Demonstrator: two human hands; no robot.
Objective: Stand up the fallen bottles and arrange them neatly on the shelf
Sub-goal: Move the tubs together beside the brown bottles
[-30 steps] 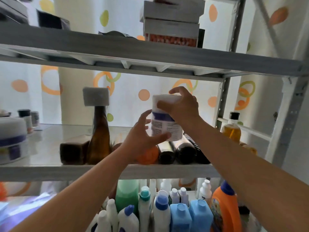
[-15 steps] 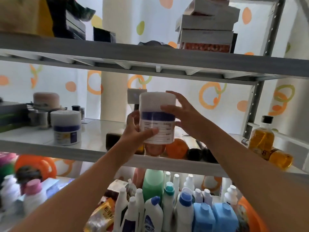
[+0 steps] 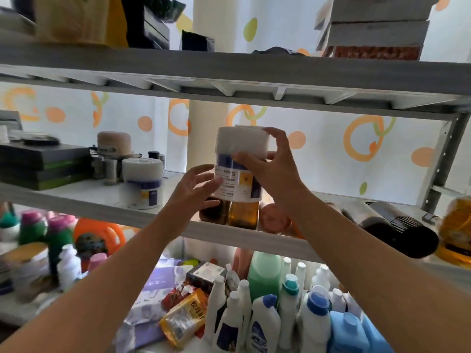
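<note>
Label print on the white jar (image 3: 238,184) illegible, yellow packet (image 3: 184,317) characters blurred

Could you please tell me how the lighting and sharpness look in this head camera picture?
Head view: strong backlight through the patterned curtain dims the white jar and right hand; the left hand and the fallen dark bottle at right look smeared; the upper shelf edge bows slightly, wide-angle distortion.

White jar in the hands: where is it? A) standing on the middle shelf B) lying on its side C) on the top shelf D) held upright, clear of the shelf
D: the right hand has its grip on the white jar, upright, base in the air before the brown bottles, off the middle shelf.
</note>
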